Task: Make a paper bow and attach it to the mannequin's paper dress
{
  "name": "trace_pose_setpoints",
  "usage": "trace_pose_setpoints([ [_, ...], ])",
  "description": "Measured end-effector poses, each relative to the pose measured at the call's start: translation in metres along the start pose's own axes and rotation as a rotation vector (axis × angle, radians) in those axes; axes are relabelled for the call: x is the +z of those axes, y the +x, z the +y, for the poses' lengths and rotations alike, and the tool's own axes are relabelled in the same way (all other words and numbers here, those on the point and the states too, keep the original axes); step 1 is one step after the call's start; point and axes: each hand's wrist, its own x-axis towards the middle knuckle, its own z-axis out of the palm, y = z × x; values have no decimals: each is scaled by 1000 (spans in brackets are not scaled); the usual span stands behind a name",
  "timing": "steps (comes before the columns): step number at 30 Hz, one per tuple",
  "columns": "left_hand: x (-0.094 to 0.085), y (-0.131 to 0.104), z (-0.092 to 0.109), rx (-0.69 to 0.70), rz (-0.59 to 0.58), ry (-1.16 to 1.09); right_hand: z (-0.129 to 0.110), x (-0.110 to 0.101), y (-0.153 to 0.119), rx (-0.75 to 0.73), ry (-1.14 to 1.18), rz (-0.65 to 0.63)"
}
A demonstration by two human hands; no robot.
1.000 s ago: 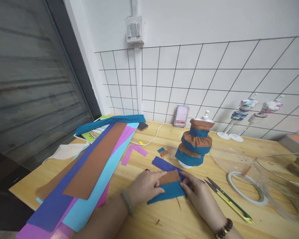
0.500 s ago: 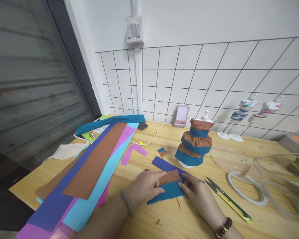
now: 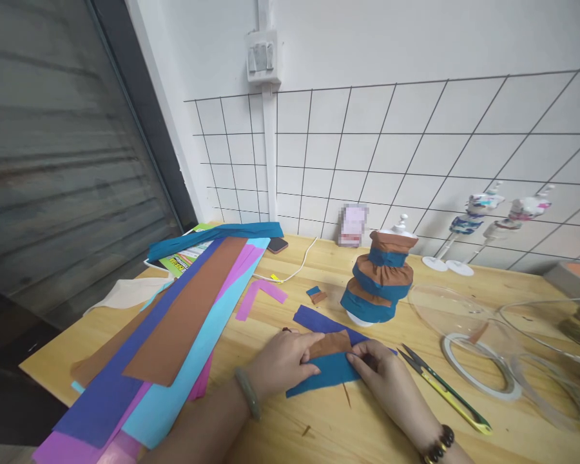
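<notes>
One brown-and-teal piece [image 3: 326, 375], away from the desk's [image 3: 275, 444] wall edge, lies between my left hand [image 3: 286, 359], thumb and forefinger parted upon it, and right hand [image 3: 381, 368], pinching its end.

"Where are the left fingers [image 3: 312, 339]?"
"Resting on the brown-and-teal strip [image 3: 326, 375] on the bench [image 3: 294, 444]; the right fingers [image 3: 363, 367] pinch its right edge."
"Thread snips [image 3: 445, 394]?"
"Lying farther right, blades parted."

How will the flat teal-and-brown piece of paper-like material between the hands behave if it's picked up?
The teal-and-brown piece will probably flop and feel light, looking sheet-thin on the wooden table. It may crease easily: similarly coloured material puckers around the small white dress form.
</notes>
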Motion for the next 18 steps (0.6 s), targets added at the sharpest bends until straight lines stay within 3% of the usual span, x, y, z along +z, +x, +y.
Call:
trace_pose_setpoints([
  [8,1,-1,-3,5,29,38,-5,-3,-5,33,144,-35],
  [14,-4,-3,-1,5,218,-32,-13,-8,-7,47,214,-37],
  [18,-4,-3,-4,-18,142,-147,-13,-10,-8,56,287,-27],
])
